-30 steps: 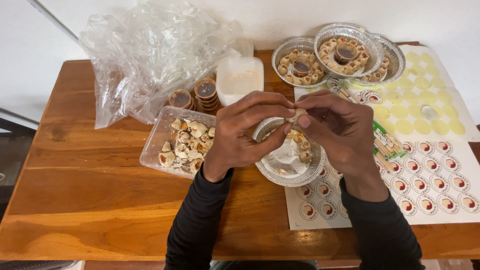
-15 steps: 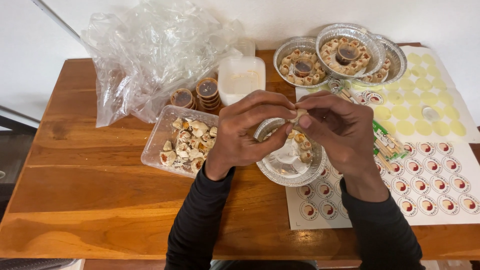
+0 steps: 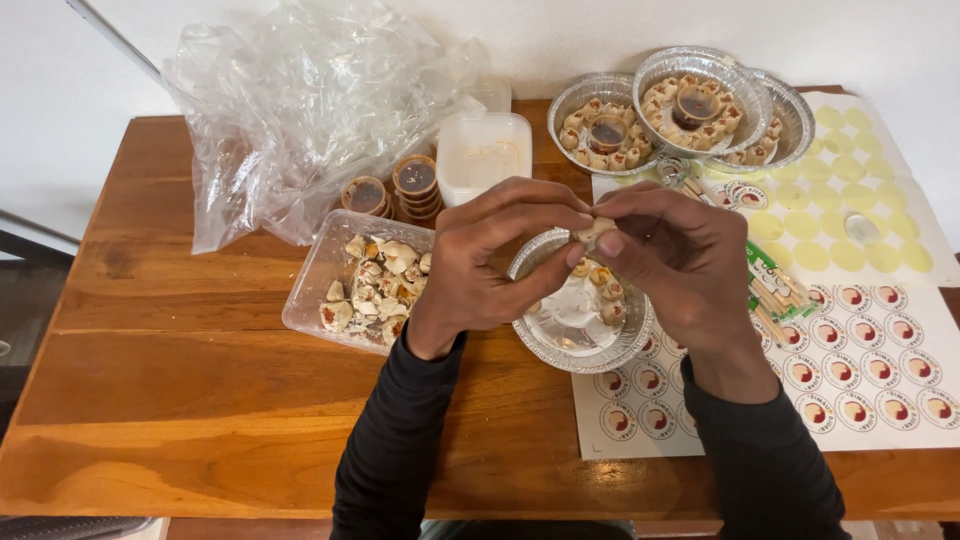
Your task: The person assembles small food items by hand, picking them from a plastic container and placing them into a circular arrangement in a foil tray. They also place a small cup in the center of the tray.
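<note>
Dumpling (image 3: 596,231) was pinched between the fingertips of both hands when I looked in, held right above the round foil tray (image 3: 560,352) in the middle of the wooden surface (image 3: 180,400). Left hand (image 3: 492,262) had its grip closed on the dumpling from the left side, right hand (image 3: 672,262) closed on it from the right, thumbs and fingers meeting over it. That tray had a few dumplings along its right edge already. Just left of it sat a clear plastic container (image 3: 310,295) full of loose dumplings. Behind it I saw small sauce cups (image 3: 414,180), a white lidded tub (image 3: 484,155) and a crumpled plastic bag (image 3: 300,110). Three filled foil trays (image 3: 655,85) were stacked at the back right, and sticker sheets (image 3: 880,370) lay under the right arm
</note>
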